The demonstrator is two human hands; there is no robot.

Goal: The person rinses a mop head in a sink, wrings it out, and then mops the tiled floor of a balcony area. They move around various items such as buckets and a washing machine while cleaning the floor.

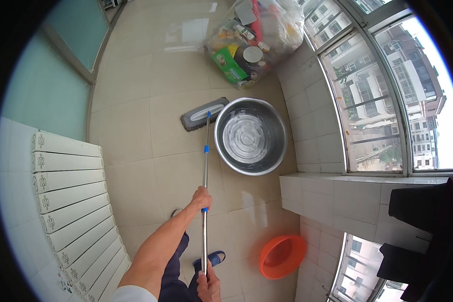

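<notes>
My left hand (pixel 202 198) grips the metal pole (pixel 206 173) of a flat mop just above a blue collar. Lower down, my right hand (pixel 209 285) is closed around the pole's end section. The grey mop head (pixel 204 114), with its fringed pad, lies on the tiled floor. Its right end meets or sits very close to the rim of a large metal basin (pixel 216 147). Clear water (pixel 247 137) stands in the basin, and rings on its bottom show through.
A clear plastic bag (pixel 275 45) full of packages stands beyond the basin. An orange plastic basin (pixel 287 260) is at the lower right by the tiled wall (pixel 317 147). A white radiator (pixel 75 188) lines the left side. Dark cloth (pixel 419 207) hangs at right. A blue slipper (pixel 216 258) is on my foot.
</notes>
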